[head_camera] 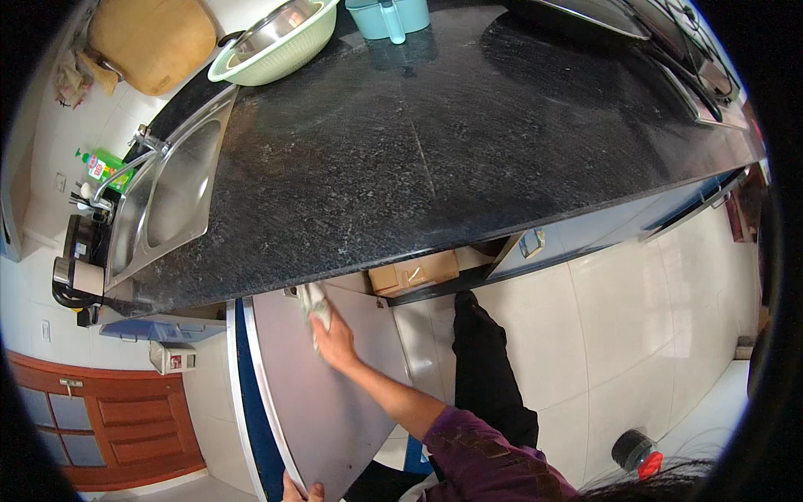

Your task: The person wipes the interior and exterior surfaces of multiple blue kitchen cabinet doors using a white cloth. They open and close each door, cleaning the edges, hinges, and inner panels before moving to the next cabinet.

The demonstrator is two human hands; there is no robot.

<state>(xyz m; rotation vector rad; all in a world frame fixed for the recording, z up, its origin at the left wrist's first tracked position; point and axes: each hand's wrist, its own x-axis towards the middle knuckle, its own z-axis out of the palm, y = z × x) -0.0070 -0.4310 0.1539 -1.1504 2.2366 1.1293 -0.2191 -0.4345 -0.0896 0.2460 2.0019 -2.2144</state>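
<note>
My right hand (334, 342) holds a pale, crumpled cloth (315, 301) against the inner face of an open cabinet door (326, 389), close to its hinge side under the countertop. At the bottom of the view my left hand (302, 491) grips the door's metal-trimmed edge, with only some fingers showing. A cardboard box (414, 273) lies inside the open cabinet. Above the door runs the dark speckled countertop (351, 169).
A steel sink (182, 182) is set in the counter at left, near a green soap bottle (106, 169). A green colander (276, 63), blue container (392, 19) and black pan (577, 22) stand farther back. Another cabinet door (533, 243) stands open at right.
</note>
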